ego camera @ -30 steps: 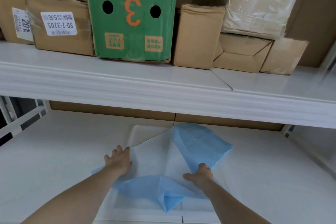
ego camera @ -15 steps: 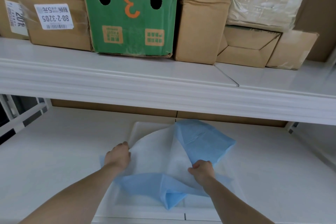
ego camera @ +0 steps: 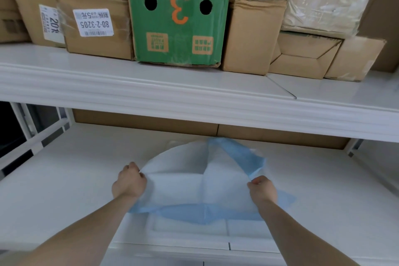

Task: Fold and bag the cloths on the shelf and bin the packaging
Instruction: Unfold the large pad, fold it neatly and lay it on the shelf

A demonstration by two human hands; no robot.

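Observation:
A thin cloth (ego camera: 194,181), blue on one side and white on the other, is lifted off the lower white shelf (ego camera: 64,179). My left hand (ego camera: 129,181) pinches its left edge with curled fingers. My right hand (ego camera: 262,189) pinches its right edge where a blue flap folds over. The white face is stretched between both hands and bulges upward. A blue hem hangs along the bottom. Under the cloth lies a flat white sheet or packet (ego camera: 190,228) on the shelf.
The upper shelf (ego camera: 194,93) overhangs close above the cloth. It carries a green carton (ego camera: 179,13) marked 3, brown labelled boxes (ego camera: 95,24) at left and more brown cartons (ego camera: 302,54) at right. Brown cardboard (ego camera: 151,121) lines the back of the lower shelf.
Both hands closed on the cloth's edges, lifted it and drew apart. The white side now spreads wide between them, and the blue flap has swung back to the right.

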